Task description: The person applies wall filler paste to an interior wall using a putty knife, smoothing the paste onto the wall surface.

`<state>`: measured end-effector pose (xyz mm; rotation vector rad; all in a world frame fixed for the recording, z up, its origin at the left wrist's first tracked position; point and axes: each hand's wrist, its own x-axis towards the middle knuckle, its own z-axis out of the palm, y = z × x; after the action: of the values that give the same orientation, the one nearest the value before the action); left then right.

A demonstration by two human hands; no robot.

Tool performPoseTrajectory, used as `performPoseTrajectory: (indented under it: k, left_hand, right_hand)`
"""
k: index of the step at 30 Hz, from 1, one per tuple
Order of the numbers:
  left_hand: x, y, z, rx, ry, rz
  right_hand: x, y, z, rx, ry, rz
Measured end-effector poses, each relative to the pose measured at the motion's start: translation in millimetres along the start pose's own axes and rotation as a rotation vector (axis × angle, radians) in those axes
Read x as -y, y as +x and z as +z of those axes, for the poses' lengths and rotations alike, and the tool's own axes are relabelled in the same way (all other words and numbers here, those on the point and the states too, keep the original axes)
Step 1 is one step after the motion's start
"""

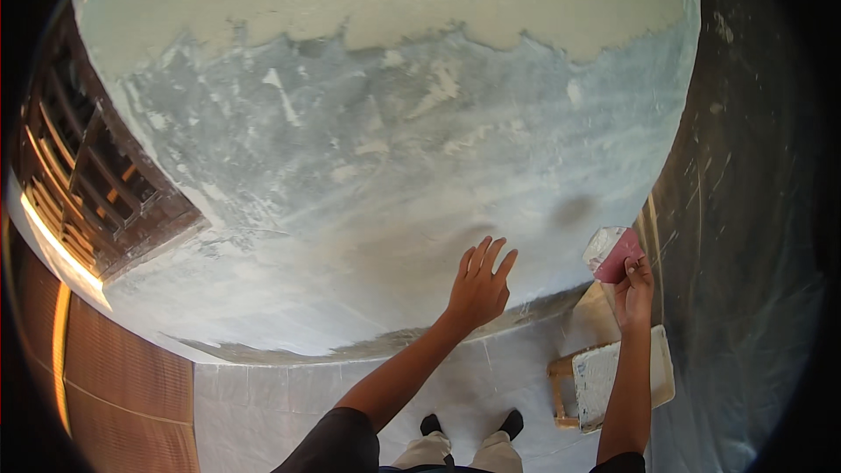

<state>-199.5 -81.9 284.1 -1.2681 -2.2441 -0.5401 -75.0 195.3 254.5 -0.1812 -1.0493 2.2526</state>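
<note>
My left hand (480, 285) has its fingers spread and holds nothing, in front of the lower part of a plastered wall (377, 175); whether it touches the surface I cannot tell. My right hand (635, 289) grips a pink putty spreader (624, 254) with white paste on it, near the wall's right edge. The wall is cream along the top, with a ragged border over a grey, patchy, whitish surface below.
A dark wooden window grille (88, 166) is at the left, above reddish-brown panels (123, 385). A paste-smeared stool (596, 385) stands lower right, beside a dark scuffed surface (736, 210). My feet (511, 422) are on a pale floor (280, 420).
</note>
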Motion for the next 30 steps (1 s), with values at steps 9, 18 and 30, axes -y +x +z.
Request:
performPoseTrajectory:
  k: [9, 18, 30]
  left_hand:
    - [89.1, 29.0, -156.4, -0.31, 0.226, 0.09]
    - [141.9, 45.9, -253.6, -0.55, 0.464, 0.193]
    - [220.5, 75.0, -358.0, -0.741, 0.562, 0.279]
  right_hand:
    - [37.3, 21.3, 202.1, 0.338, -0.028, -0.225]
    - [42.2, -11.1, 354.8, 0.376, -0.354, -0.476]
    - [-7.9, -46.6, 472.4, 0.445, -0.856, -1.445]
